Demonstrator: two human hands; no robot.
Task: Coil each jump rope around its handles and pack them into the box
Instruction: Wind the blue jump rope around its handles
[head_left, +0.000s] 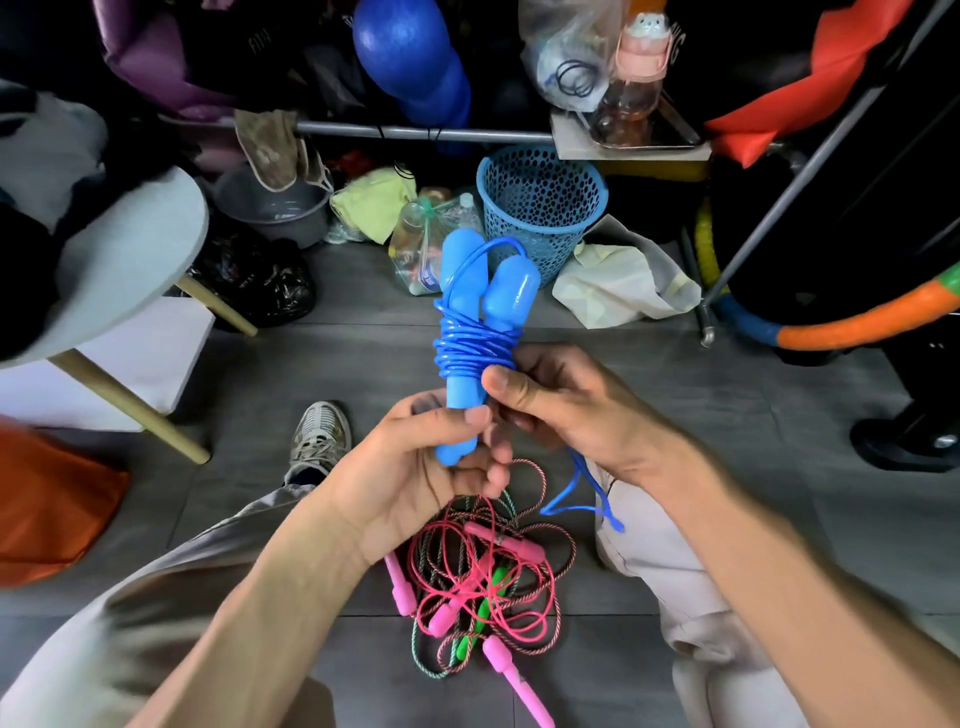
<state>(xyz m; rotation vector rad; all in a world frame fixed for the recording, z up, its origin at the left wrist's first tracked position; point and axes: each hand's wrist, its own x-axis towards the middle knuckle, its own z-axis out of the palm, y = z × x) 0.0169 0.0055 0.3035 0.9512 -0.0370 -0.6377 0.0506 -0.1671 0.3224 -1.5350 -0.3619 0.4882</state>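
A blue jump rope (475, 332) is held upright in front of me, its two blue handles side by side with several turns of blue cord wound around their middle. My left hand (415, 467) grips the lower ends of the handles. My right hand (561, 400) pinches the cord just beside the coil; a loose blue tail (587, 493) hangs below it. On the floor between my legs lies a tangle of pink jump ropes (483, 587) and a green-handled rope (483, 608). No box is visible.
A blue mesh basket (543, 202) stands on the grey floor ahead, beside plastic bags and bottles (421, 244). A grey stool (130, 260) with wooden legs is at left, an orange bag (47, 504) at lower left, a foam hoop (857, 322) at right.
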